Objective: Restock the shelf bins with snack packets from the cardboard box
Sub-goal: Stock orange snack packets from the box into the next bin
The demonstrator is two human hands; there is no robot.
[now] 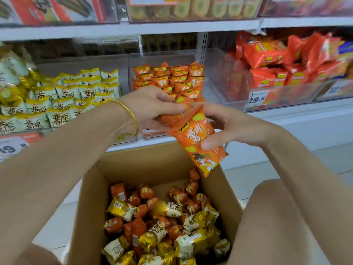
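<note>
Head view: orange packet [191,137] before clear bin [219,92], box [91,197] below.

Right price tag [257,100] on clear bin [290,92]: 29.8. Left price tag [13,148], under yellow-white packets [59,116]: 19.8, partly cut. Those packets: probably 薯愿. Orange packet [193,138]: Chinese characters, unclear.

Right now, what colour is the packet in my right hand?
Orange with yellow-green spots: the snack packet in the right hand, head view.
</note>
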